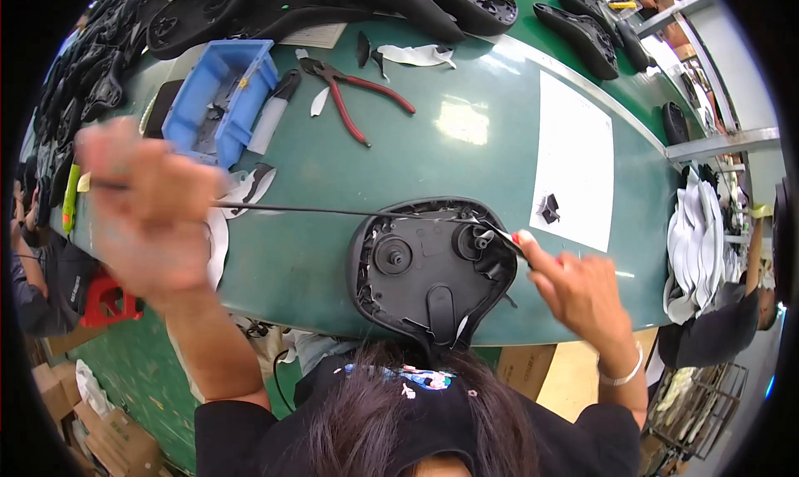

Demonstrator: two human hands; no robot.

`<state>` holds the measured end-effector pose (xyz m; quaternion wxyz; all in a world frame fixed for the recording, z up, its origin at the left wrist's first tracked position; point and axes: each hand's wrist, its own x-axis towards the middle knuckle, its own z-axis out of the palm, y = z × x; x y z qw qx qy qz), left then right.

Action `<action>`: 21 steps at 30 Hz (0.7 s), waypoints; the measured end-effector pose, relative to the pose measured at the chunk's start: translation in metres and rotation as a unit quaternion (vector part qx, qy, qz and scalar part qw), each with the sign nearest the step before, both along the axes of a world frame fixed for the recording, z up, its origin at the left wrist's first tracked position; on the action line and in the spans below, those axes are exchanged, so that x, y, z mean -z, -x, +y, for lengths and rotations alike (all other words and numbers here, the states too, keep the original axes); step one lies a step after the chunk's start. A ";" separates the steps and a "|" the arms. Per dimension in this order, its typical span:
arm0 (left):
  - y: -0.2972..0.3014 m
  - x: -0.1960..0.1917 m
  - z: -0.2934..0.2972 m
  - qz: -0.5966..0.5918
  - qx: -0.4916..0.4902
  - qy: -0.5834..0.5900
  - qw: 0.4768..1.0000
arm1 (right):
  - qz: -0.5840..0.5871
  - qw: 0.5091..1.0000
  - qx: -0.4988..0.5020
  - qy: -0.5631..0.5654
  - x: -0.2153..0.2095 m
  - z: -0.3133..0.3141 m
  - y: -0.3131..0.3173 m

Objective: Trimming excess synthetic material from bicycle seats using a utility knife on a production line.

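A black bicycle saddle (pixel 408 285) lies underside up at the table's near edge, its round posts and inner shell showing. From its right rim a thin black strip (pixel 308 210) runs taut across the saddle to the left. My left hand (pixel 154 215), smeared by motion, is closed round the strip's far end, raised left of the saddle. At the saddle's right rim my right hand (pixel 578 290) is closed, its fingertips pinching the edge. A small red spot shows at those fingertips; whether it is a nail or a tool I cannot tell.
On the green table (pixel 466 169) stand a blue bin (pixel 220 102) with dark scraps and red-handled pliers (pixel 345 98). A knife (pixel 275 111) leans by the bin. A white sheet (pixel 574 161) carries a black scrap. More black saddles (pixel 291 7) lie at the back.
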<state>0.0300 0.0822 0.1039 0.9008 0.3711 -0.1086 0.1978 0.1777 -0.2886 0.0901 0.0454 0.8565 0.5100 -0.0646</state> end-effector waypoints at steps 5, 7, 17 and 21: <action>-0.066 0.016 -0.026 0.158 -0.043 -0.717 0.678 | 0.033 0.993 0.117 0.008 -0.006 -0.013 0.028; -0.086 0.053 -0.063 0.105 -0.036 -0.863 0.493 | 0.049 0.992 0.120 -0.005 -0.004 -0.014 0.020; -0.141 0.008 -0.136 0.127 -0.189 -0.065 0.972 | 0.102 0.967 0.209 -0.108 0.039 -0.046 0.067; -0.082 -0.023 -0.015 -0.017 -0.375 -0.136 0.917 | 0.373 0.811 0.373 -0.253 0.037 -0.037 0.108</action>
